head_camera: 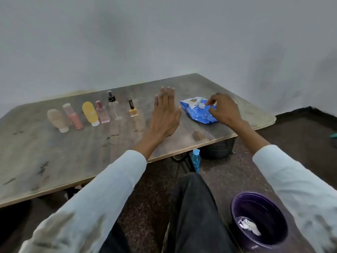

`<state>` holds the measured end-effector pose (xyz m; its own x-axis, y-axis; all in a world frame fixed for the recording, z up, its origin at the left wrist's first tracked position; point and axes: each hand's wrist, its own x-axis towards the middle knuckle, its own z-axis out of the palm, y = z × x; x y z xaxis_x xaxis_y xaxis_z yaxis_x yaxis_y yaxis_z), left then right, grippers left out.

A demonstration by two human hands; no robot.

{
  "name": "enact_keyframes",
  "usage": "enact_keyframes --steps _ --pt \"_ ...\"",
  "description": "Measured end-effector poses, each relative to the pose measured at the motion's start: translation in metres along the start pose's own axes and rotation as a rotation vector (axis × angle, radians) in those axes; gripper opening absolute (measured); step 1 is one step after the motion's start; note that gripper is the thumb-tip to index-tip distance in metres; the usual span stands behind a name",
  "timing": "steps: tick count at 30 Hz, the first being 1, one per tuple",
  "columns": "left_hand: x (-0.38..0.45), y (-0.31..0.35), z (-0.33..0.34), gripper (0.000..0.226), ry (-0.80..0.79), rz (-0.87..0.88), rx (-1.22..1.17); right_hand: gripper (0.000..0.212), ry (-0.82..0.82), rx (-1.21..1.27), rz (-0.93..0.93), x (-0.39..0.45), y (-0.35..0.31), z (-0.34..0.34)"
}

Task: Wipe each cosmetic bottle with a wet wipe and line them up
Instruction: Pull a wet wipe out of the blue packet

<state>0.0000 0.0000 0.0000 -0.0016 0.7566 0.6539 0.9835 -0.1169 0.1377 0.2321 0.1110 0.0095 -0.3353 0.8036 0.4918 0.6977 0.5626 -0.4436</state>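
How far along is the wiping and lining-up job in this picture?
Six bottles already stand in a row on the table, and used wipes lie in the purple bin. Right hand pinches at the wipe pack; left hand hovers open. Which bottles remain unwiped cannot be told.

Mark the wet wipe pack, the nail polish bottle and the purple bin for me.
wet wipe pack (197, 112), head view, blue front of the pack.
nail polish bottle (133, 112), head view, yellow glass body.
purple bin (237, 207), head view, left rim.
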Motion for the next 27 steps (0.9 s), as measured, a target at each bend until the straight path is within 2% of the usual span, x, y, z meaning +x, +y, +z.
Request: enact_keyframes --steps 8,12,14,19,23,27 --pt "0.013 0.015 0.027 0.046 -0.222 0.093 -0.098 0.02 -0.059 -0.114 0.018 0.016 -0.002 0.011" --pt "0.016 0.021 0.042 0.043 -0.325 0.112 -0.114 0.003 0.014 -0.147 -0.018 0.017 -0.001 0.019" --pt "0.018 0.023 0.045 0.042 -0.358 0.119 -0.11 0.005 0.054 -0.146 -0.032 0.014 0.0 0.021" --pt "0.021 0.025 0.052 0.043 -0.394 0.097 -0.09 0.007 0.074 -0.102 -0.08 0.008 0.001 0.023" --pt "0.023 0.025 0.052 0.044 -0.399 0.091 -0.09 0.004 0.09 0.052 -0.077 0.004 -0.004 0.019" --pt "0.023 0.025 0.048 0.042 -0.404 0.095 -0.106 0.007 0.237 0.221 -0.077 0.002 -0.01 0.018"
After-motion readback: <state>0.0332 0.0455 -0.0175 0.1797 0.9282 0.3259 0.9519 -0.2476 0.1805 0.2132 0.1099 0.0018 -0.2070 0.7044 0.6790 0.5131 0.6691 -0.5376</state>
